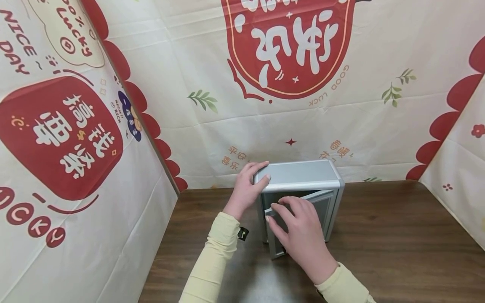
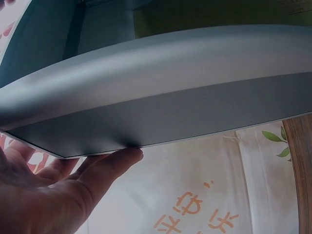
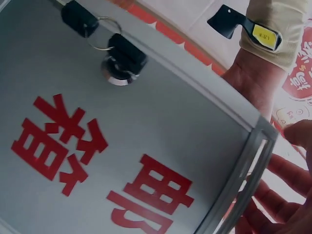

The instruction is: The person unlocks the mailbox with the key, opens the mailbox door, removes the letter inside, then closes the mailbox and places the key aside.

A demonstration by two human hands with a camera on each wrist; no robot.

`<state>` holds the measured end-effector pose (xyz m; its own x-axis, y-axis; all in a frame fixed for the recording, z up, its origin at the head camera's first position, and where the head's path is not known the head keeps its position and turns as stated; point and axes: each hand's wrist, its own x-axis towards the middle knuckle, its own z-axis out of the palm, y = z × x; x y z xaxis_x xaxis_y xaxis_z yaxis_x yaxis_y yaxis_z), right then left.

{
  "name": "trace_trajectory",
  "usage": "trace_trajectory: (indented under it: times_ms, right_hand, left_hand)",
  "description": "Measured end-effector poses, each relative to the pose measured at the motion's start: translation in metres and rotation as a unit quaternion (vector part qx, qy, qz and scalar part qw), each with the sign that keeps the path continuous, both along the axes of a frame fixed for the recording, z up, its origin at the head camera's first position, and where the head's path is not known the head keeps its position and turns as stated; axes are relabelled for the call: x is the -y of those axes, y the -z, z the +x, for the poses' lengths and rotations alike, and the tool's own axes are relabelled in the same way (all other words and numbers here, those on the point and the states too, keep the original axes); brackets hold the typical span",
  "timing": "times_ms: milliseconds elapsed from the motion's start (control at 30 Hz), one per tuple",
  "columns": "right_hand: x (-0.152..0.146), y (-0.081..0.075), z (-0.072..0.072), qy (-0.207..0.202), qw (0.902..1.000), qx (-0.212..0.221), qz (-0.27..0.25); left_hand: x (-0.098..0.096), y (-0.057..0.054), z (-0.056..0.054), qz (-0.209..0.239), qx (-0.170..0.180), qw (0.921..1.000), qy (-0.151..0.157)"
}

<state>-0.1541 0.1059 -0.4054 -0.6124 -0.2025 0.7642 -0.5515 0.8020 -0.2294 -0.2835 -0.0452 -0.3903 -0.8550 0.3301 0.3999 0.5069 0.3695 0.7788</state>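
Observation:
A grey metal mailbox (image 1: pixel 299 173) stands upright on the table, its door (image 1: pixel 325 207) swung partly outward. My left hand (image 1: pixel 245 189) grips the box's top left corner, with the thumb on the top panel. In the left wrist view the fingers (image 2: pixel 109 168) lie along the top's edge. My right hand (image 1: pixel 303 233) pinches the upper free corner of the door between thumb and fingers. Red characters mark the door's front in the right wrist view. A key (image 3: pixel 127 52) sits in the lock (image 3: pixel 118 75), and a second key (image 3: pixel 79 19) hangs from its ring.
The dark wooden table (image 1: pixel 390 227) extends to both sides of the mailbox. Close behind the box hangs a printed cloth (image 1: pixel 182 143), and another cloth wall (image 1: pixel 125 202) borders the table on the left. A third panel (image 1: pixel 460 168) rises at the right.

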Motion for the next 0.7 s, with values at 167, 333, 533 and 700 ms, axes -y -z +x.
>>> trace_trajectory:
  times_ms: [167, 333, 533, 700]
  right_hand:
    - [-0.005, 0.006, 0.01, -0.024, 0.9988, -0.036, -0.022]
    - [-0.01, 0.009, 0.019, -0.055, 0.993, -0.093, -0.049]
    - [-0.017, 0.01, 0.029, -0.087, 0.9823, -0.152, -0.067]
    - [-0.022, 0.008, 0.037, -0.115, 0.9677, -0.207, -0.087]
  left_hand:
    - [0.001, 0.0, 0.0, 0.0, 0.005, 1.0, 0.003]
    - [0.001, -0.002, -0.001, -0.002, 0.001, 1.0, 0.001]
    - [0.0, -0.002, -0.001, 0.001, 0.0, 1.0, 0.008]
    - [0.0, 0.0, -0.002, 0.008, 0.004, 0.9999, 0.009]
